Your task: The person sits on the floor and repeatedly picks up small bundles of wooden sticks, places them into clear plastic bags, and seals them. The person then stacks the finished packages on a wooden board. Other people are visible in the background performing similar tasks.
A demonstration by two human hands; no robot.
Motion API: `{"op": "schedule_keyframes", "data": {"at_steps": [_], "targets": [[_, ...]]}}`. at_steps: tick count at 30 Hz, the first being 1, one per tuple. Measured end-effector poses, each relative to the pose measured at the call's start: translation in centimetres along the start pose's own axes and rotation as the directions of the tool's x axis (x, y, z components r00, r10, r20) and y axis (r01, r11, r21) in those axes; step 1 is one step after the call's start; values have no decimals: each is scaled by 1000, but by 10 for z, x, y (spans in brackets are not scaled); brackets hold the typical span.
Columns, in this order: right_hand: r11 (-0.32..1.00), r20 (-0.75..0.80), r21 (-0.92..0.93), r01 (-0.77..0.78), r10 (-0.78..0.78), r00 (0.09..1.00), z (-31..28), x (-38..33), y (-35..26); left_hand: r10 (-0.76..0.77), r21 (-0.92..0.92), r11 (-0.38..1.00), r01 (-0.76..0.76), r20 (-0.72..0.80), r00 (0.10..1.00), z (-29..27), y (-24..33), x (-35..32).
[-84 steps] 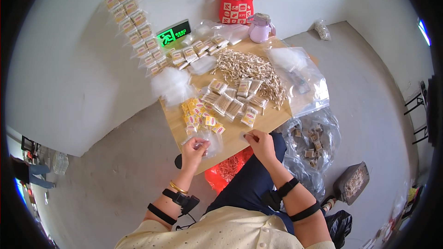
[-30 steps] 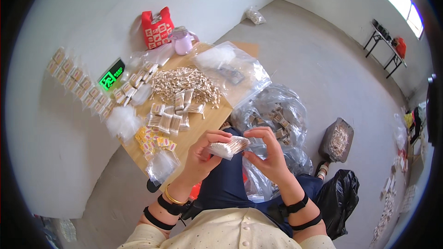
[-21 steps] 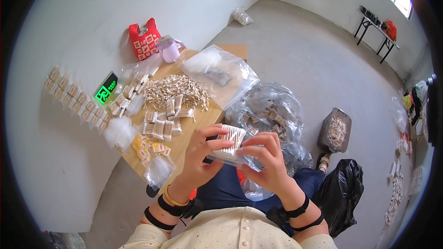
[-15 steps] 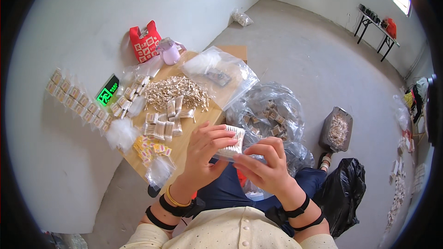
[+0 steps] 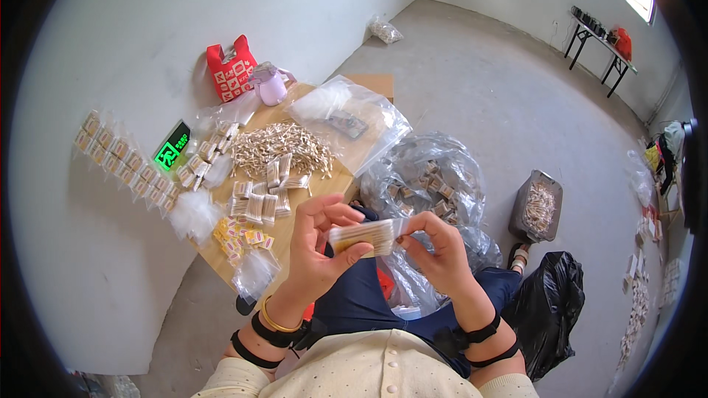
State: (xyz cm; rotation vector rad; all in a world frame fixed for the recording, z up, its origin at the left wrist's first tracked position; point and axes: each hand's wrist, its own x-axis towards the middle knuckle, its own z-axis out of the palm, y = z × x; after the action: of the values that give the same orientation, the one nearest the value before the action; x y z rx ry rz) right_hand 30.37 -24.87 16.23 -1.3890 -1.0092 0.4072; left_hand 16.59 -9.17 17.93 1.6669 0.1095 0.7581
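Observation:
Over my lap, a small clear bag packed with wooden-stick cotton swabs (image 5: pixel 363 239) is held level between my two hands. My left hand (image 5: pixel 313 250) supports its left end, the thumb lying along the near side and the other fingers curled up behind. At the right end, my right hand (image 5: pixel 440 254) pinches the clear plastic flap between thumb and forefinger. On the wooden table to the left lie several bundled packs of swabs (image 5: pixel 254 208) and a heap of loose swabs (image 5: pixel 284 146). Yellow printed cards (image 5: pixel 234 239) rest near the table's front edge beside clear empty bags (image 5: pixel 257 274).
Beyond my hands a large clear plastic sack (image 5: pixel 424 177) holds finished-looking packs. A grey bin of swabs (image 5: pixel 540 206) and a black bag (image 5: pixel 547 309) stand at right. On the table are a lilac bottle (image 5: pixel 270 85), a red bag (image 5: pixel 231 70) and a phone under plastic (image 5: pixel 346 124).
The swab bag has turned from tilted upright to lying sideways, showing its stick side. My right hand has moved to its flap end, and my left fingers have lifted off its top.

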Motion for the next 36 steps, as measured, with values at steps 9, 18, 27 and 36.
{"op": "schedule_keyframes", "data": {"at_steps": [9, 18, 27, 36], "targets": [[915, 98, 378, -141, 112, 989, 6, -1, 13, -213, -353, 913, 206, 18, 977, 6, -18, -2], [962, 108, 251, -111, 86, 990, 7, 3, 19, -281, -403, 880, 250, -17, 960, 12, -33, 1], [833, 133, 529, -159, 103, 986, 9, 5, 14, -441, -600, 717, 354, 2, 898, 20, -23, 7], [931, 81, 319, -180, 163, 983, 6, 1, 27, -192, -290, 946, 146, -137, 972, 29, -21, 8]]}}
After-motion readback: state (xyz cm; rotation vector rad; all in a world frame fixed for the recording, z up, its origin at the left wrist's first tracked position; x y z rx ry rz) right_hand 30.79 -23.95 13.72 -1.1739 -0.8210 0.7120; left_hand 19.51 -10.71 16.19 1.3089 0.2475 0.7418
